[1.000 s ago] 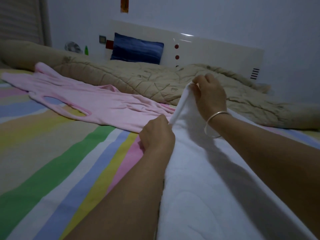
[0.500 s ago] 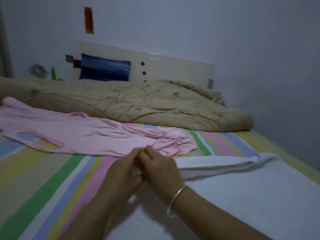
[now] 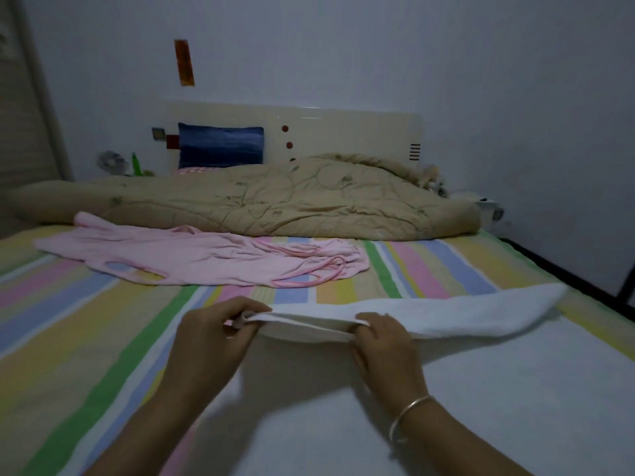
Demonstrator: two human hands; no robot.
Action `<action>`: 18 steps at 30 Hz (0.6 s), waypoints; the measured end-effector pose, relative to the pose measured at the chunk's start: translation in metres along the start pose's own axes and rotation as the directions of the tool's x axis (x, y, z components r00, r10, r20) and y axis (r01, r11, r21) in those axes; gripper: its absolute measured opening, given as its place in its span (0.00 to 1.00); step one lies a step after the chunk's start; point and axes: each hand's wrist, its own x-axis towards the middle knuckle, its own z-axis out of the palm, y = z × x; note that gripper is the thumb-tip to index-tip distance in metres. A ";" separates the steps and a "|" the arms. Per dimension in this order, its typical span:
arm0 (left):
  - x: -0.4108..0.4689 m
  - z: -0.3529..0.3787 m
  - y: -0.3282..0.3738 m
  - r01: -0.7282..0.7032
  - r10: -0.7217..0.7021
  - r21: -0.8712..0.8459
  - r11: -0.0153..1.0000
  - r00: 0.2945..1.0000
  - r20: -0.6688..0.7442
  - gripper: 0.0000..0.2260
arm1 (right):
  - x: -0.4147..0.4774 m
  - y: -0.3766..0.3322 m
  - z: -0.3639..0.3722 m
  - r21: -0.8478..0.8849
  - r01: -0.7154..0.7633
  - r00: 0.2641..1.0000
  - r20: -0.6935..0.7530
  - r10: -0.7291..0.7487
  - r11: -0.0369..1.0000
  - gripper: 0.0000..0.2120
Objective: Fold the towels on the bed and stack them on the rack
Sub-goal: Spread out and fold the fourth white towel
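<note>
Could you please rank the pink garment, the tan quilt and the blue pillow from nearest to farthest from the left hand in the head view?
1. pink garment, just beyond the left hand
2. tan quilt, farther back
3. blue pillow, against the headboard

Towel (image 3: 481,389) plain white. Bed sheet (image 3: 86,338) striped: pink, blue, yellow, green, tan, w/ thin white lines btwn. Garment (image 3: 192,259) pale pink, plain. Quilt (image 3: 292,197) tan-beige w/ stitched swirls & small darker motifs. Pillow (image 3: 220,146) deep blue, darker bands. Headboard (image 3: 343,132) cream w/ red dots, black bars at rt. Wall strip (image 3: 184,62) orange-red. Bangle (image 3: 409,412) silver.
</note>
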 end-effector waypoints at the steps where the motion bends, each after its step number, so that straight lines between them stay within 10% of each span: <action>1: -0.003 -0.006 0.004 -0.007 0.007 0.009 1.000 1.000 -0.009 0.07 | -0.003 0.011 -0.004 -0.055 -0.032 0.999 0.011 0.033 0.998 0.04; 12: -0.058 -0.034 0.008 0.144 -0.143 0.049 0.988 0.990 -0.011 0.06 | -0.060 0.077 -0.063 -0.358 -0.047 0.957 0.251 0.145 0.933 0.13; 18: -0.091 -0.040 0.005 0.083 -0.103 0.288 0.954 0.993 0.056 0.09 | -0.071 0.092 -0.125 -0.227 0.205 0.969 0.184 -0.164 0.952 0.10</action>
